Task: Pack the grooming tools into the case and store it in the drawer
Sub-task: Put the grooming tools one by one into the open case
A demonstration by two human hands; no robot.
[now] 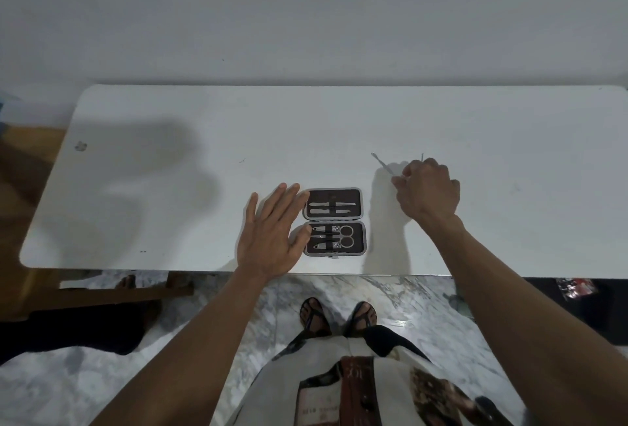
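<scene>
A small dark grooming case (334, 221) lies open on the white table (170, 171), near its front edge. Its upper half holds two slim metal tools; the lower half holds clippers and small scissors (345, 236). My left hand (272, 235) rests flat with spread fingers against the case's left side. To the right of the case, my right hand (426, 187) is closed on a thin metal tool (382, 164) whose tip points up and left. Another thin metal tip (422, 156) sticks out just beyond the knuckles.
The table's far edge meets a plain wall. Below the front edge lie a marble floor and my sandalled feet (338, 318). A wooden frame (102, 293) stands under the table's left end. A small mark (81, 146) sits at the table's left.
</scene>
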